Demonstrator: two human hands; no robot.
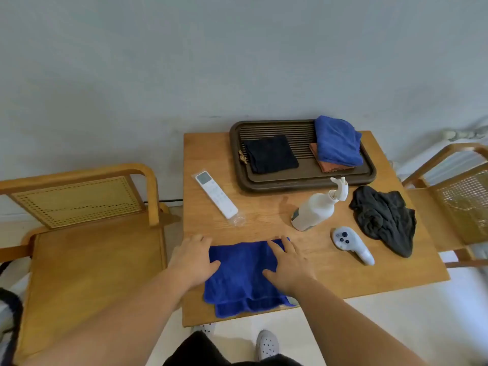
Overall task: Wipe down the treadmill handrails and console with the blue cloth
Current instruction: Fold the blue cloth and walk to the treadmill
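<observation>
A blue cloth (241, 280) lies folded flat on the near edge of a small wooden table (266, 215). My left hand (194, 257) rests on the cloth's left edge with its fingers straight. My right hand (289, 262) lies flat on the cloth's right part, fingers spread and straight. A second blue cloth (338, 141) sits bunched on a dark slatted tray (264, 180) at the back of the table. No treadmill is in view.
On the table are a white remote (216, 198), a white pump bottle (317, 207) lying on its side, a white handheld controller (352, 244) and a crumpled black cloth (385, 217). The tray holds a folded black cloth (270, 154). Wooden cane chairs (87, 233) stand on both sides.
</observation>
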